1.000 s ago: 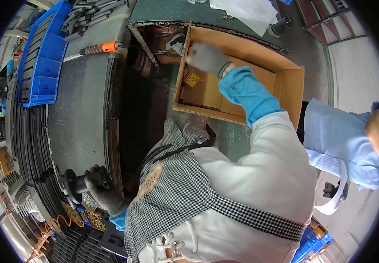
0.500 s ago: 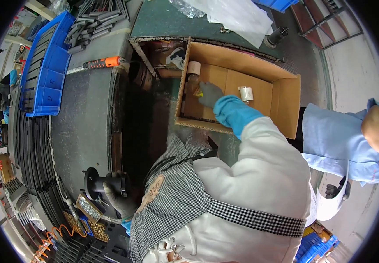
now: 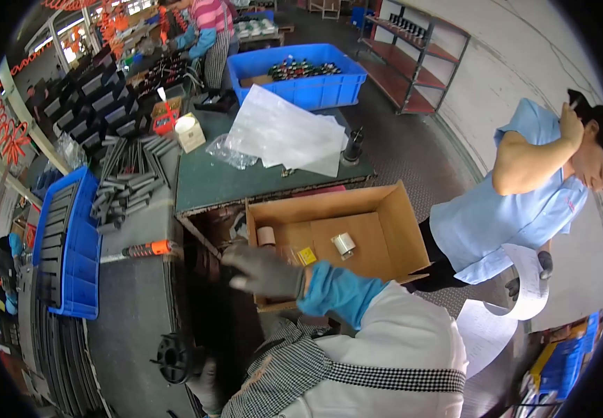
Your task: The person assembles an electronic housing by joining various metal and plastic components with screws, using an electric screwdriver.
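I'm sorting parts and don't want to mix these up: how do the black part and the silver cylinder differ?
The black part is dark all over; the silver cylinder is pale and shiny.
The black part shows a round face with small projections at its edge; the silver cylinder shows a smooth side.
The black part is in the left hand; the silver cylinder lies in the carton.
Both look round.

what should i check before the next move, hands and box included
1. Left hand gripping the black flanged part: ok.
2. Right hand empty: cannot tell, it is blurred.
3. Cardboard box open on top: ok.
4. Nothing loose in the box: not ok, a white cylinder and a yellow piece are inside.
5. Orange-handled tool apart from both hands: ok, lying on the bench.
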`<action>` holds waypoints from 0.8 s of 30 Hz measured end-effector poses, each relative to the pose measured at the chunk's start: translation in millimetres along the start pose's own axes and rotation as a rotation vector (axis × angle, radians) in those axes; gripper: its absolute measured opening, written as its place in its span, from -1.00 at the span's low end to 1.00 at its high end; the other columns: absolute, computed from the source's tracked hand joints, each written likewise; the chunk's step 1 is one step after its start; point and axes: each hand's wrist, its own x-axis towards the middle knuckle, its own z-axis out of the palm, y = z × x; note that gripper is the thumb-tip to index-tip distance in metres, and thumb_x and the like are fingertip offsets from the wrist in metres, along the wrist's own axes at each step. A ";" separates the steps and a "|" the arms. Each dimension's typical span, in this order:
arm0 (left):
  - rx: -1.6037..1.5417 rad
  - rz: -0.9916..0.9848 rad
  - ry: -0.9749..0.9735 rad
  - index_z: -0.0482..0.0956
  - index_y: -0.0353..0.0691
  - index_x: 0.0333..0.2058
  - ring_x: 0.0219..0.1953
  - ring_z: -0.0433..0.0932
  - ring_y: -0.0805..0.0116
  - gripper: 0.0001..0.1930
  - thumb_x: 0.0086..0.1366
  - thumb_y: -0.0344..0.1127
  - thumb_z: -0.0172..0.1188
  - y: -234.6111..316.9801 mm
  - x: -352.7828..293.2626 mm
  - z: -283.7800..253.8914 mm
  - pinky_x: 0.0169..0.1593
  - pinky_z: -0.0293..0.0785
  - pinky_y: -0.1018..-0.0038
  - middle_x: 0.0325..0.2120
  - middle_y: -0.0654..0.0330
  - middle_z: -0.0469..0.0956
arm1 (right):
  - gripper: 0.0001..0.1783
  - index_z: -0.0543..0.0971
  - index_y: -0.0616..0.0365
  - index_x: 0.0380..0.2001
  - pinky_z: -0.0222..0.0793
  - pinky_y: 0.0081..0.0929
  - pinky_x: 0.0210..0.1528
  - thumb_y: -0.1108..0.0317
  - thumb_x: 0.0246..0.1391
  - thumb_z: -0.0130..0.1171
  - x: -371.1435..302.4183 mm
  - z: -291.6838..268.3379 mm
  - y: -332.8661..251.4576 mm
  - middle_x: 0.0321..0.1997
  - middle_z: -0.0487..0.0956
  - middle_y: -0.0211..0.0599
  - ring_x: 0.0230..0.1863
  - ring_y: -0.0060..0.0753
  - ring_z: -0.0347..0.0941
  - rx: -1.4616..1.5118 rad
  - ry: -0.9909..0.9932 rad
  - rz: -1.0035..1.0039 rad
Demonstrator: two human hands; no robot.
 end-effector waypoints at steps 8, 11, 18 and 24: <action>0.081 -0.073 -0.347 0.27 -0.22 0.31 0.22 0.46 0.24 -0.14 0.07 -0.41 0.57 60.0 4.1 47.0 0.30 0.40 0.30 0.16 0.12 0.47 | -0.23 0.45 0.19 0.18 0.29 0.00 0.30 -0.13 0.07 0.35 9.1 50.6 -72.0 0.36 0.29 0.14 0.36 0.27 0.28 0.331 -0.140 -0.582; -0.019 -0.161 -0.236 0.31 -0.28 0.27 0.16 0.51 0.30 -0.13 -0.01 -0.51 0.59 82.6 -5.9 50.0 0.23 0.49 0.32 0.16 0.12 0.48 | -0.28 0.50 0.18 0.10 0.32 0.01 0.25 -0.09 0.01 0.41 15.2 55.3 -77.9 0.37 0.29 0.19 0.31 0.32 0.32 0.408 -0.217 -0.711; -0.163 -0.174 -0.179 0.51 -0.29 0.15 0.00 0.63 0.35 -0.41 0.13 -0.51 0.49 61.1 -11.9 24.6 0.09 0.59 0.41 -0.03 0.13 0.65 | -0.57 0.57 0.24 -0.10 0.48 -0.07 0.09 0.27 -0.02 0.39 22.4 81.4 -95.9 0.19 0.52 0.09 0.10 0.15 0.54 0.353 0.019 -0.672; 0.491 0.050 0.085 0.57 -0.25 0.03 -0.13 0.68 0.33 -0.44 0.04 -0.28 0.54 46.3 -30.5 2.7 0.01 0.58 0.35 -0.16 0.13 0.71 | -0.54 0.55 0.25 -0.17 0.55 -0.13 0.07 0.22 -0.10 0.43 41.4 96.4 -118.6 0.10 0.58 -0.05 0.12 0.08 0.56 0.282 -0.114 -0.728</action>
